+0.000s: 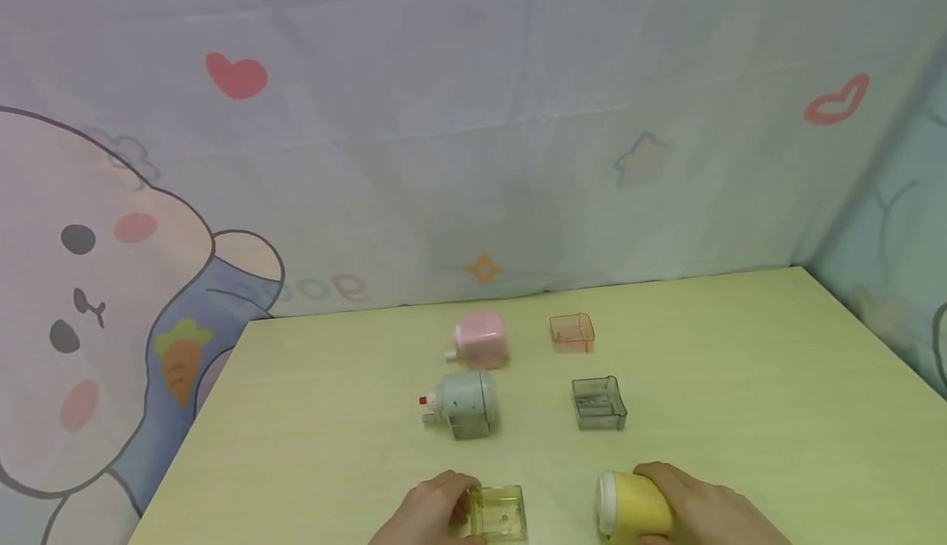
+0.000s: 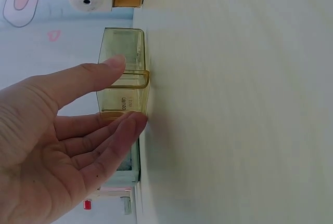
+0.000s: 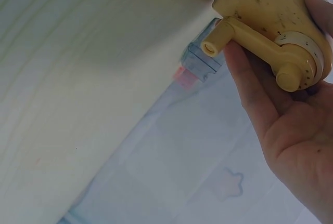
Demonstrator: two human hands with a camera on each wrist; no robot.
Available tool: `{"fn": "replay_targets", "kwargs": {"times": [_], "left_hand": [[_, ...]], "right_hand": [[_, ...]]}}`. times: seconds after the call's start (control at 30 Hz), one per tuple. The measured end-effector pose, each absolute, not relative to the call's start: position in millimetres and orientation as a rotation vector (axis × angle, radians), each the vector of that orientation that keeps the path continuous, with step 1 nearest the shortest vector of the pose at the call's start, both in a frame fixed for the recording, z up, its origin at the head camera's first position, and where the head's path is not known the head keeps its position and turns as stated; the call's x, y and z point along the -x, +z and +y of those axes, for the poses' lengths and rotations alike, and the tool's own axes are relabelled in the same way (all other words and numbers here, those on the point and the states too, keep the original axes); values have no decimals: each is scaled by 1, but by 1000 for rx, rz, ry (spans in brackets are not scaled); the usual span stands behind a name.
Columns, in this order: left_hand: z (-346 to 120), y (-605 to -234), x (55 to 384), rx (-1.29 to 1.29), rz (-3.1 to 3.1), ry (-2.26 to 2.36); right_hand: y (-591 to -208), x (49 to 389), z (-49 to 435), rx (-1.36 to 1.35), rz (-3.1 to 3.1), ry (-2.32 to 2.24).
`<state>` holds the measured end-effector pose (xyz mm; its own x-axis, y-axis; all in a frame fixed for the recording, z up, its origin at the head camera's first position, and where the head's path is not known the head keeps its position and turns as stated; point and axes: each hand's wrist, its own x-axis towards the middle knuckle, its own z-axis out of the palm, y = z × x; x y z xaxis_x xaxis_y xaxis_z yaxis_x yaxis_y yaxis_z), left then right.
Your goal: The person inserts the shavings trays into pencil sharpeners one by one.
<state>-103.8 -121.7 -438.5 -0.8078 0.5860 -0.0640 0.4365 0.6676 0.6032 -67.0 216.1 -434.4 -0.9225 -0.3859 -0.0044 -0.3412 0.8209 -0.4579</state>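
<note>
At the table's near edge my left hand (image 1: 436,508) pinches a see-through yellow shavings drawer (image 2: 122,50), its thumb on one side and fingertips at the other. My right hand (image 1: 699,504) grips a yellow crank pencil sharpener (image 1: 639,505) close over the table, to the right of the drawer. The right wrist view shows the crank handle (image 3: 255,44) and dark specks on the yellow body. Beyond the left hand lies a grey-green pencil sharpener (image 1: 468,404), its crank side facing left. A clear grey drawer (image 1: 599,404) sits to the right of that sharpener.
Farther back are a pink pencil sharpener (image 1: 482,338) and, to its right, a see-through pink-red drawer (image 1: 572,334). A printed cloth (image 1: 473,159) with hearts and a cartoon animal hangs behind the pale yellow-green table (image 1: 740,381) and along its right side.
</note>
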Motion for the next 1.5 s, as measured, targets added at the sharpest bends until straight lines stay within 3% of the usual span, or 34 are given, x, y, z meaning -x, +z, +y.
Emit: {"fn": "replay_targets", "kwargs": {"times": [1.5], "left_hand": [[-104, -445, 108, -920, 2634, 866]], "right_hand": [[-432, 76, 194, 650, 2854, -789]]}}
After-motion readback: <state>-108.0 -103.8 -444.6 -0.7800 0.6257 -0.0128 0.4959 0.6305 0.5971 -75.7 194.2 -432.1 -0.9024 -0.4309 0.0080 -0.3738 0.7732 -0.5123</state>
